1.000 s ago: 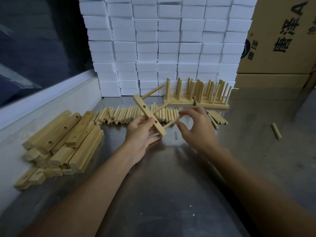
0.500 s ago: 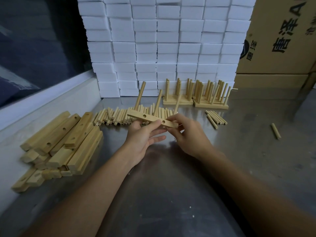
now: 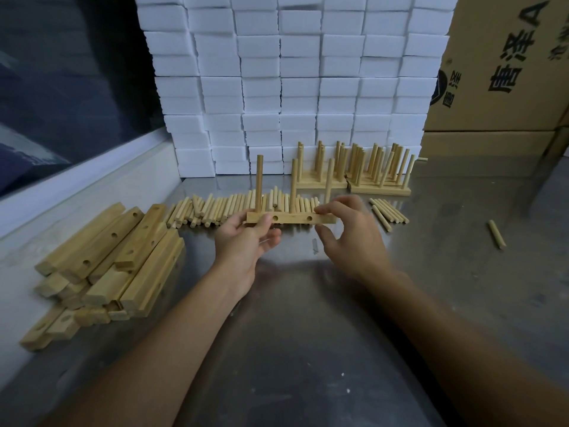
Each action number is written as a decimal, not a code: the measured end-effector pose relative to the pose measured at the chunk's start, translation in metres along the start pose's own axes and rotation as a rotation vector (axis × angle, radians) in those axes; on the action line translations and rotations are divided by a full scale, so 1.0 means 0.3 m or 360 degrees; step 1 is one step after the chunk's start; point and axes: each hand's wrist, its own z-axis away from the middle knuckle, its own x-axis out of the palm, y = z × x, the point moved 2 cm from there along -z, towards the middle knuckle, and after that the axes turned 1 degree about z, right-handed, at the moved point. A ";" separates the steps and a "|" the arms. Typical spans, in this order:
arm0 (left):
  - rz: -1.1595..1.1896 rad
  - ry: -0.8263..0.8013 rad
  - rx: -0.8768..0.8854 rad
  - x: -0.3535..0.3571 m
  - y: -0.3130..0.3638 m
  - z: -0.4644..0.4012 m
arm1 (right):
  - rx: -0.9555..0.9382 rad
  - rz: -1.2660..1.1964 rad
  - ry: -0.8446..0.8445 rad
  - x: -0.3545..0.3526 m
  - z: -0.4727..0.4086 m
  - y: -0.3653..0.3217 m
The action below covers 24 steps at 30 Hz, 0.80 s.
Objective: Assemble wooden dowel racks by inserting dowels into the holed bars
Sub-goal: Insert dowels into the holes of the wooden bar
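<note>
The steel counter [image 3: 308, 349] carried spare holed bars [image 3: 104, 266] along its left edge and finished racks [image 3: 354, 171] at its back edge, both probably within reach. Loose dowels [image 3: 221, 208] lay between. Mid-counter, the left hand [image 3: 243, 241] pinched the bar [image 3: 291, 217] level, three dowels upright. The right hand [image 3: 345, 229] gripped its other end, likely steadying it.

Two bare forearms — no sleeves, gloves or jewellery visible.
</note>
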 end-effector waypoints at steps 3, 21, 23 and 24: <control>0.0001 0.0017 0.0016 -0.005 0.001 -0.001 | 0.0032 -0.0142 0.0173 -0.015 -0.004 -0.010; -0.0389 -0.0117 0.0180 0.025 -0.021 -0.006 | -0.0390 0.0431 -0.0156 0.023 -0.011 -0.079; -0.0476 -0.0138 0.0202 0.025 -0.025 -0.014 | -0.0327 0.0433 -0.0122 0.024 -0.037 -0.055; -0.0531 -0.0153 0.0203 0.026 -0.029 -0.018 | -0.0287 0.0430 -0.0105 0.026 -0.055 -0.036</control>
